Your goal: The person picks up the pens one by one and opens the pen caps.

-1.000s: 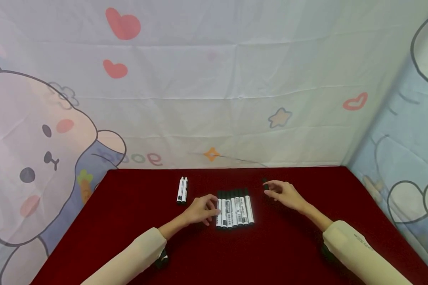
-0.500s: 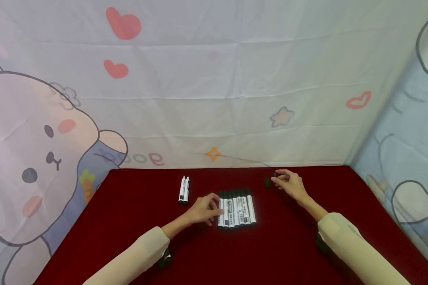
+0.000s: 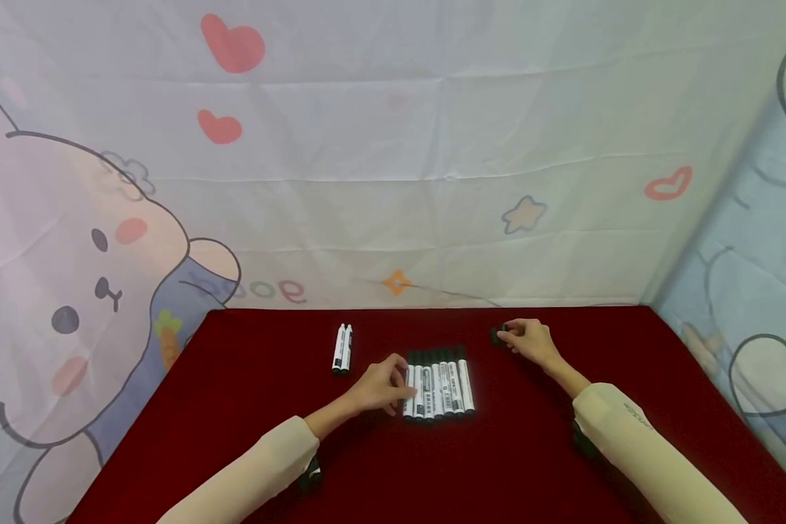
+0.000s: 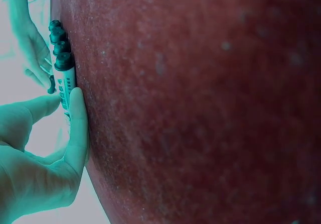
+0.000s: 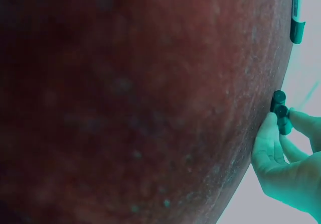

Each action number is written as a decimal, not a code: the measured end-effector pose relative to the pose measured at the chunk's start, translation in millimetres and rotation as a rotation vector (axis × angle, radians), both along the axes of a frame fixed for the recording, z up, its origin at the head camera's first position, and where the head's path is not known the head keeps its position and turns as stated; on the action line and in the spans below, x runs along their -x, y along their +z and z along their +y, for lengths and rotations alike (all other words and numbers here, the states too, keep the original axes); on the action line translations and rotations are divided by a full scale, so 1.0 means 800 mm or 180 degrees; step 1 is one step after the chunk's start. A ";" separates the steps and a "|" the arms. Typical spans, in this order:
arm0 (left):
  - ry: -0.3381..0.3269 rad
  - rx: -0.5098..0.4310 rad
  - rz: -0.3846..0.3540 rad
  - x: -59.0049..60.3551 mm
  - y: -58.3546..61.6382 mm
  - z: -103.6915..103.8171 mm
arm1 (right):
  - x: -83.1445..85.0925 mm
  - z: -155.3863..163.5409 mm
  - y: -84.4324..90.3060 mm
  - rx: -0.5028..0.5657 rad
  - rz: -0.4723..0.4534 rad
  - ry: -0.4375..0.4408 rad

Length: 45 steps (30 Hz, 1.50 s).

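My right hand (image 3: 530, 340) is at the far right of the table and pinches a black marker cap (image 5: 282, 114) between thumb and finger. Right against it stands another black cap (image 5: 279, 97). Nearer the middle lies a row of several white markers (image 3: 437, 391) with black caps on their far ends. My left hand (image 3: 376, 386) is at the row's left end, its fingertips on either side of the outermost marker (image 4: 64, 86). Part of that marker is hidden behind the fingers.
Two uncapped white markers (image 3: 343, 349) lie side by side at the back left, pale tips pointing away. A dark red cloth (image 3: 498, 466) covers the table. Behind the table's far edge hangs a printed fabric backdrop (image 3: 340, 211).
My right hand has moved slightly right, then brought its cap down beside the standing one. The left hand has stayed at the row. The head view has shifted a little.
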<state>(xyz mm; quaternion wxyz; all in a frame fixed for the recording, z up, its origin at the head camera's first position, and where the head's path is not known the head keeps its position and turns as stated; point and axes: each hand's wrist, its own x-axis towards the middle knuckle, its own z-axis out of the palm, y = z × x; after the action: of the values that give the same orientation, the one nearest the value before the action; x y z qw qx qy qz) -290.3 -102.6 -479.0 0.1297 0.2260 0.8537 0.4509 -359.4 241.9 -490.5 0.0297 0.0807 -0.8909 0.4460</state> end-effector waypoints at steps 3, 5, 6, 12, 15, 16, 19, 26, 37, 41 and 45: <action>0.0051 -0.0041 -0.0017 -0.001 -0.002 0.002 | 0.002 -0.001 -0.001 -0.0117 0.0012 0.0013; 0.0091 -0.0058 -0.0018 -0.002 -0.003 0.002 | 0.004 -0.002 -0.002 -0.0182 0.0039 0.0023; 0.0109 -0.0058 -0.0015 -0.002 -0.003 0.003 | 0.005 -0.003 -0.002 -0.0202 0.0044 0.0015; 0.0175 0.0037 0.0031 -0.007 0.000 0.003 | 0.006 -0.004 -0.002 -0.0306 0.0037 0.0031; 0.0206 0.0168 0.0045 -0.007 0.003 0.003 | 0.004 -0.002 0.000 -0.0286 -0.0043 0.0086; 0.0210 0.0190 0.0050 -0.007 0.004 0.003 | 0.002 -0.001 0.002 -0.0275 -0.0070 0.0110; 0.0250 0.0265 0.0025 -0.006 0.006 0.003 | -0.004 0.004 0.008 -0.0230 -0.0138 0.0170; 0.0393 0.0232 -0.0138 -0.006 0.008 -0.004 | -0.025 0.015 0.026 -0.0313 -0.0125 0.0351; 0.0423 0.0011 0.0003 -0.009 0.009 -0.017 | -0.057 0.017 0.043 -0.0437 -0.0125 0.0778; 0.0261 -0.0144 0.0106 -0.011 0.014 -0.016 | -0.064 0.010 0.048 -0.0428 -0.0110 0.0973; 0.0022 -0.0189 0.0243 -0.012 0.017 -0.013 | -0.074 -0.004 0.053 -0.0383 -0.0150 0.1172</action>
<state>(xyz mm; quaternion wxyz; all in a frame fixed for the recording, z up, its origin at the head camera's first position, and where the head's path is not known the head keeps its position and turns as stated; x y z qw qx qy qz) -280.7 -112.7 -465.5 0.0887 0.2437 0.8451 0.4675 -300.4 238.7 -448.1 -0.0782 0.2335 -0.8865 0.3916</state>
